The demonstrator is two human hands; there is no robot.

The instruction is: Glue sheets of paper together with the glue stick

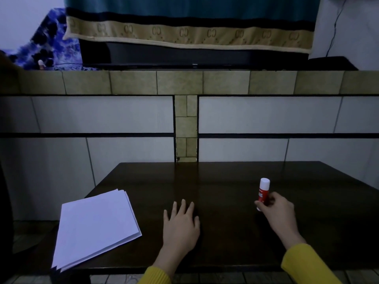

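A stack of white paper sheets (95,226) lies on the left part of the dark wooden table (225,181), its near corner hanging over the front edge. My left hand (181,224) rests flat on the table just right of the stack, fingers spread, holding nothing. On the right, my right hand (276,210) grips the lower part of a red glue stick (263,192) with a white cap on. The stick stands upright, slightly tilted, at the table surface.
The table's far edge meets a white-and-tan tiled wall (184,128) with a ledge above. On the ledge sit a dark screen under a teal and beige cloth (188,33) and a blue patterned fabric (51,46). Tiled floor shows below the front edge.
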